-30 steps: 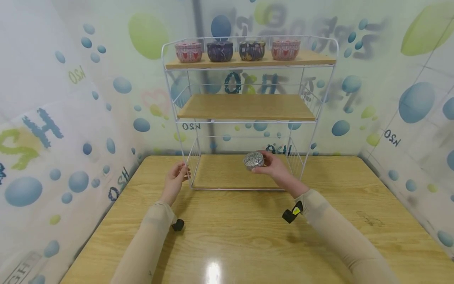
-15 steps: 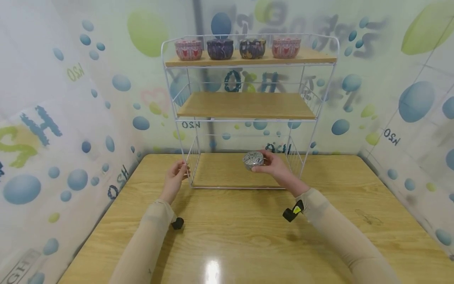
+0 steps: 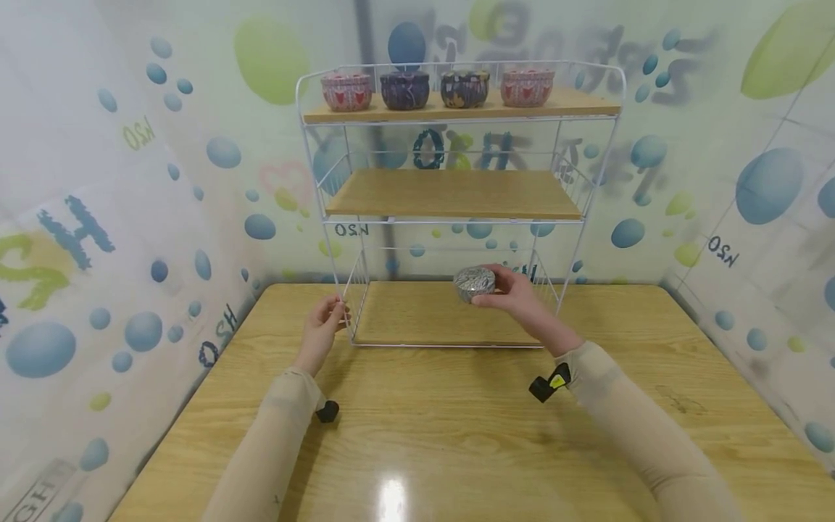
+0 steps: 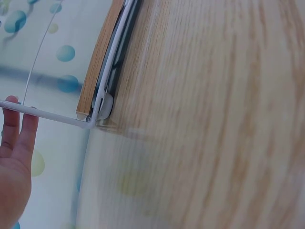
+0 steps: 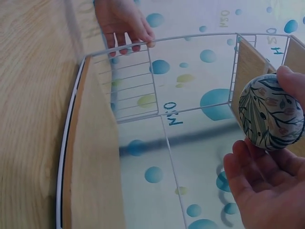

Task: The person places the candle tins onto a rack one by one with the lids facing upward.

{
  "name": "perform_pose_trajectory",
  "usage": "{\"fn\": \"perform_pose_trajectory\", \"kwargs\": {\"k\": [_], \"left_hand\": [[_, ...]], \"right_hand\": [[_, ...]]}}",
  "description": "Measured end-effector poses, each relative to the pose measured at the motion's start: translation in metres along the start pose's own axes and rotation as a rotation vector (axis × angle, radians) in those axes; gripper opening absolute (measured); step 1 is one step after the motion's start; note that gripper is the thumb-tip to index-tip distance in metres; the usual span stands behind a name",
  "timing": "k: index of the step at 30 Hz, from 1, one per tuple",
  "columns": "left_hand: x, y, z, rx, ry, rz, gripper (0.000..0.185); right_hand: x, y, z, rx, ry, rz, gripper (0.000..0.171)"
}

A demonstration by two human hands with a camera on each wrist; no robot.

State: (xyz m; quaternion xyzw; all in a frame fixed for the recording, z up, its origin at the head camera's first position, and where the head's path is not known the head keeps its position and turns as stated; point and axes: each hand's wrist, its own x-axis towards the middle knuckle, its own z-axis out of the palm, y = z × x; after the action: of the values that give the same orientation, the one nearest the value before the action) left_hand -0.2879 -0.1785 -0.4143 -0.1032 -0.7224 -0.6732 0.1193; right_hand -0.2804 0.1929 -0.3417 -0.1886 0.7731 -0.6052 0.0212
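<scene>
Wood-grain table (image 3: 457, 435) supports a white wire rack (image 3: 457, 217). The left hand (image 3: 321, 330) grips the rack's front-left post. The right hand (image 3: 518, 301) grips a leaf-patterned round tin (image 3: 474, 283) above the bottom shelf (image 3: 424, 315). Four tins (image 3: 437, 90) occupy the top shelf.

staged recording booth: bubble-print backdrop (image 3: 130, 217), wooden table (image 3: 457, 435), wire rack (image 3: 457, 196).

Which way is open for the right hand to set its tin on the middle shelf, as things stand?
Probably the front: the right hand holds the tin just below the middle shelf, whose board is bare and whose front is unblocked.
</scene>
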Motion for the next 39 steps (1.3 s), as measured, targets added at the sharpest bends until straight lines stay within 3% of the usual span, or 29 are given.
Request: {"fn": "perform_pose_trajectory", "kwargs": {"k": [9, 19, 26, 33, 39], "left_hand": [[0.004, 0.002, 0.001, 0.0, -0.006, 0.014, 0.019], [0.008, 0.004, 0.001, 0.019, -0.013, 0.012, 0.019], [0.009, 0.005, 0.001, -0.009, -0.014, 0.008, 0.021], [0.004, 0.002, -0.001, -0.006, -0.018, -0.012, 0.02], [-0.001, 0.002, -0.001, 0.011, -0.012, -0.017, 0.019]], "right_hand": [[-0.004, -0.018, -0.014, 0.007, 0.027, -0.079, 0.063], [-0.009, -0.039, -0.026, -0.032, 0.035, -0.086, 0.065], [-0.013, -0.051, -0.035, 0.036, 0.092, -0.206, 0.056], [-0.022, -0.064, -0.049, -0.059, 0.162, -0.161, 0.062], [-0.026, -0.076, -0.061, -0.049, 0.186, -0.186, 0.057]]}}
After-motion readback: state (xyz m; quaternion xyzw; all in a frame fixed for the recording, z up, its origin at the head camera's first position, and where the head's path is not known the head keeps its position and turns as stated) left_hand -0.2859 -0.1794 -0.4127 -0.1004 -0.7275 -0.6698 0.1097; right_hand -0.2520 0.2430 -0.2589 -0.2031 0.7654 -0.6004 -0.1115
